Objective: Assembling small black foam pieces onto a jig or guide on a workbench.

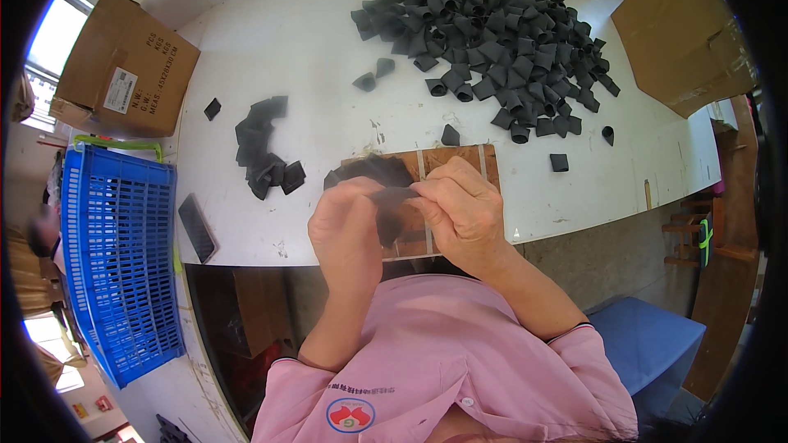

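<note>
Over the front of the white table, both my hands pinch one small black tube-like piece (pixel 396 194), soft-looking and partly hidden by the fingers. My left hand (pixel 345 212) closes on its left end and is a little blurred. The right end is gripped between the thumb and fingers of my right hand (pixel 464 207). Beneath the hands lies a brown wooden board (pixel 460 157) with pale strips across it. More black material (pixel 373 169) rests on the board behind my left hand; its exact shape is unclear.
A large heap of black tube-like pieces (pixel 501 41) covers the far right; a smaller row (pixel 256 146) lies left. A phone (pixel 198 228) rests at the left edge, near a blue crate (pixel 123 262). Cardboard boxes (pixel 156 61) stand at both sides. A blue stool (pixel 648 336) is at lower right.
</note>
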Demonstrator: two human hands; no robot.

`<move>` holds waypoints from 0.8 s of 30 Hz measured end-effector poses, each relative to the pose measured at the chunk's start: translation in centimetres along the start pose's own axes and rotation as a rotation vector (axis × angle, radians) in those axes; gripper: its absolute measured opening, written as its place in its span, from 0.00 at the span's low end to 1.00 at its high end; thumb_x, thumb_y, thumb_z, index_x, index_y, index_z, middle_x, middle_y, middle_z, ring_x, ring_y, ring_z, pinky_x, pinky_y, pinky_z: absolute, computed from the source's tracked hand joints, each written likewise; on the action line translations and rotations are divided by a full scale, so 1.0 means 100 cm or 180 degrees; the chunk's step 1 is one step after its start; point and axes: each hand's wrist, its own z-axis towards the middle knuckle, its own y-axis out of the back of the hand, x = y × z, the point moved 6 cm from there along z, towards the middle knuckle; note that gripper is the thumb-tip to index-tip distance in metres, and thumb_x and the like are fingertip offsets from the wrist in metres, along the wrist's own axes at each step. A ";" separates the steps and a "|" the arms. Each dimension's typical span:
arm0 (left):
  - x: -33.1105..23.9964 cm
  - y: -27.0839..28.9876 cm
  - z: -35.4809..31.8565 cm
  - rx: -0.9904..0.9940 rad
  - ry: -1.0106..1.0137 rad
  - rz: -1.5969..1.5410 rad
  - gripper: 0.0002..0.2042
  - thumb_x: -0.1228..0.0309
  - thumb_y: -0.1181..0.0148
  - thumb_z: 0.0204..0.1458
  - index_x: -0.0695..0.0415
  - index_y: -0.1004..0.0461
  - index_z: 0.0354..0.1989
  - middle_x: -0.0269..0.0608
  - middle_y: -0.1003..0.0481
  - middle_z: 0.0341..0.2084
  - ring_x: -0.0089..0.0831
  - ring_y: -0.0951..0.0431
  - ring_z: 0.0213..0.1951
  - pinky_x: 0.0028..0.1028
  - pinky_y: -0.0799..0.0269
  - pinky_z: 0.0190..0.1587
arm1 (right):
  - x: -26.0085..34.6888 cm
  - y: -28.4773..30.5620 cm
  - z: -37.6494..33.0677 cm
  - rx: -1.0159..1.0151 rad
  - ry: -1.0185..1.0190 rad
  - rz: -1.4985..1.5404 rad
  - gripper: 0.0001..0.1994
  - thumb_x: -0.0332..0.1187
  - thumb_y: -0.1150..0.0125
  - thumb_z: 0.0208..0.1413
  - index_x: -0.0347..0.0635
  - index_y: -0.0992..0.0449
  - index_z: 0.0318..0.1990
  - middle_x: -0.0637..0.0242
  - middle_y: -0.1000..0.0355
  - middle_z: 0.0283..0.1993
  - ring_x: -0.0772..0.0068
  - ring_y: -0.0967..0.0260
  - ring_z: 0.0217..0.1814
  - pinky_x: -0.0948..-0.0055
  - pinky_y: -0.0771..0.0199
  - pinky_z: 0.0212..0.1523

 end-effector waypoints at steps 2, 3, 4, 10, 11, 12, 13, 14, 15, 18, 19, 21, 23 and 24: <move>-0.003 0.001 -0.002 0.0095 -0.0200 0.0417 0.05 0.74 0.45 0.49 0.63 0.30 0.32 0.42 0.29 0.30 0.27 0.32 0.37 0.25 0.37 0.43 | -0.003 -0.004 -0.007 -0.0027 -0.0022 0.0083 0.08 0.22 0.37 0.34 0.36 0.30 0.25 0.65 0.38 0.24 0.65 0.39 0.24 0.72 0.38 0.21; -0.004 0.001 -0.002 0.0083 -0.0204 0.0412 0.05 0.74 0.45 0.49 0.63 0.30 0.32 0.42 0.29 0.30 0.27 0.32 0.37 0.25 0.37 0.43 | -0.002 -0.003 -0.011 -0.0192 0.0067 -0.0022 0.08 0.22 0.37 0.34 0.36 0.30 0.24 0.64 0.38 0.24 0.65 0.39 0.23 0.72 0.38 0.21; -0.005 -0.003 -0.001 0.0161 -0.0235 0.0626 0.07 0.74 0.45 0.49 0.63 0.30 0.35 0.42 0.29 0.31 0.27 0.32 0.37 0.25 0.37 0.43 | -0.002 -0.001 -0.013 -0.0358 0.0156 -0.0137 0.08 0.23 0.38 0.35 0.36 0.30 0.24 0.64 0.38 0.23 0.64 0.39 0.23 0.72 0.39 0.21; -0.012 -0.015 0.015 0.0813 -0.0344 0.1808 0.07 0.83 0.45 0.43 0.63 0.26 0.32 0.39 0.28 0.30 0.24 0.29 0.32 0.20 0.34 0.34 | -0.012 -0.009 -0.007 0.0463 -0.0802 0.0264 0.07 0.28 0.38 0.38 0.39 0.32 0.23 0.65 0.37 0.23 0.65 0.38 0.23 0.70 0.38 0.21; -0.013 -0.014 0.015 0.0739 -0.0418 0.1827 0.07 0.83 0.46 0.42 0.63 0.26 0.31 0.39 0.28 0.27 0.24 0.29 0.29 0.20 0.34 0.31 | -0.013 -0.007 -0.005 0.0503 -0.0837 0.0275 0.07 0.28 0.38 0.38 0.39 0.32 0.23 0.65 0.37 0.23 0.65 0.38 0.23 0.70 0.38 0.21; -0.013 -0.013 0.018 0.0749 -0.0605 0.1993 0.06 0.83 0.46 0.43 0.63 0.26 0.30 0.38 0.28 0.26 0.24 0.29 0.28 0.19 0.34 0.31 | -0.009 -0.006 -0.001 0.0642 -0.0513 -0.0096 0.08 0.28 0.38 0.38 0.39 0.32 0.23 0.65 0.37 0.23 0.65 0.37 0.23 0.70 0.38 0.21; -0.012 -0.012 0.017 0.0767 -0.0785 0.2158 0.06 0.84 0.46 0.43 0.63 0.27 0.29 0.37 0.28 0.25 0.23 0.29 0.28 0.19 0.34 0.30 | -0.003 -0.005 0.001 0.0780 -0.0188 -0.0464 0.08 0.29 0.37 0.39 0.40 0.32 0.23 0.65 0.36 0.24 0.66 0.37 0.23 0.69 0.38 0.21; -0.007 -0.007 0.015 0.0610 -0.0559 0.2069 0.05 0.83 0.45 0.43 0.63 0.27 0.30 0.37 0.28 0.24 0.23 0.29 0.27 0.18 0.35 0.29 | 0.003 -0.007 0.006 0.0872 -0.0067 -0.0527 0.08 0.29 0.39 0.42 0.39 0.32 0.22 0.65 0.36 0.22 0.66 0.38 0.21 0.73 0.40 0.19; -0.001 -0.004 0.011 0.0587 -0.0509 0.2084 0.05 0.83 0.45 0.43 0.63 0.27 0.30 0.37 0.28 0.24 0.23 0.29 0.27 0.18 0.35 0.29 | 0.001 -0.003 0.012 0.0901 -0.0108 -0.0502 0.08 0.29 0.39 0.42 0.39 0.32 0.22 0.65 0.36 0.22 0.66 0.38 0.21 0.73 0.40 0.19; 0.008 0.033 -0.007 -0.0375 -0.0719 0.2823 0.09 0.79 0.43 0.45 0.62 0.32 0.36 0.35 0.31 0.25 0.20 0.32 0.26 0.17 0.37 0.29 | -0.032 0.011 0.034 0.0867 -0.1527 0.1714 0.11 0.33 0.48 0.52 0.36 0.29 0.23 0.70 0.36 0.17 0.79 0.41 0.18 0.83 0.43 0.19; 0.014 0.039 -0.015 -0.0340 -0.0688 0.2813 0.09 0.79 0.43 0.45 0.62 0.32 0.36 0.35 0.31 0.25 0.20 0.32 0.26 0.17 0.37 0.29 | -0.053 0.020 0.038 0.0274 -0.2330 0.2649 0.13 0.35 0.50 0.55 0.35 0.28 0.24 0.73 0.36 0.16 0.84 0.42 0.18 0.85 0.43 0.19; 0.032 0.042 -0.025 0.0258 -0.0607 0.3794 0.13 0.79 0.42 0.39 0.62 0.32 0.36 0.40 0.32 0.27 0.25 0.32 0.28 0.21 0.35 0.29 | -0.080 0.022 0.024 -0.0151 -0.2090 0.1833 0.15 0.38 0.53 0.56 0.35 0.26 0.28 0.75 0.36 0.17 0.89 0.44 0.19 0.87 0.43 0.20; 0.047 0.052 -0.040 0.0663 -0.0887 0.4529 0.19 0.78 0.41 0.33 0.63 0.33 0.38 0.48 0.34 0.33 0.41 0.32 0.32 0.29 0.34 0.32 | -0.078 -0.008 -0.026 0.0692 -0.3006 0.1796 0.14 0.38 0.51 0.55 0.35 0.26 0.28 0.73 0.34 0.18 0.87 0.43 0.19 0.86 0.42 0.21; 0.054 0.050 -0.043 0.0735 -0.0819 0.4769 0.17 0.78 0.41 0.34 0.63 0.33 0.37 0.48 0.34 0.33 0.42 0.32 0.33 0.30 0.34 0.33 | -0.070 -0.013 -0.043 0.0818 -0.2917 0.1710 0.13 0.37 0.51 0.55 0.35 0.26 0.29 0.73 0.34 0.18 0.87 0.42 0.20 0.85 0.42 0.21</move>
